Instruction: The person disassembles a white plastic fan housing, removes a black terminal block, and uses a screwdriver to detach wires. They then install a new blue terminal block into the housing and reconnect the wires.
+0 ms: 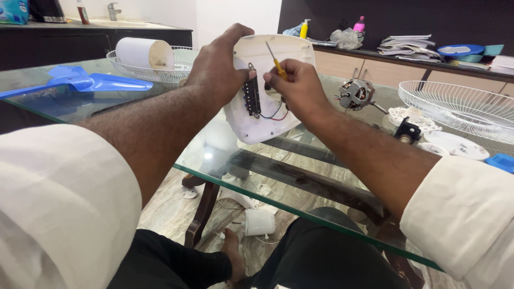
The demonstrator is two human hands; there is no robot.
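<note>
While the white fan housing (257, 115) is held upright over the glass table (214, 155) by the closed left hand (217, 67), a yellow-handled screwdriver (277, 63) is pinched in the right hand (297, 85), its tip up.

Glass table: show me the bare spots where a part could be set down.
Free: the near glass between the forearms, and the stretch between the blue blade and the left hand. Crowded: the right side, around the motor, small white parts and wire grille; the far left holds the other grille.
</note>
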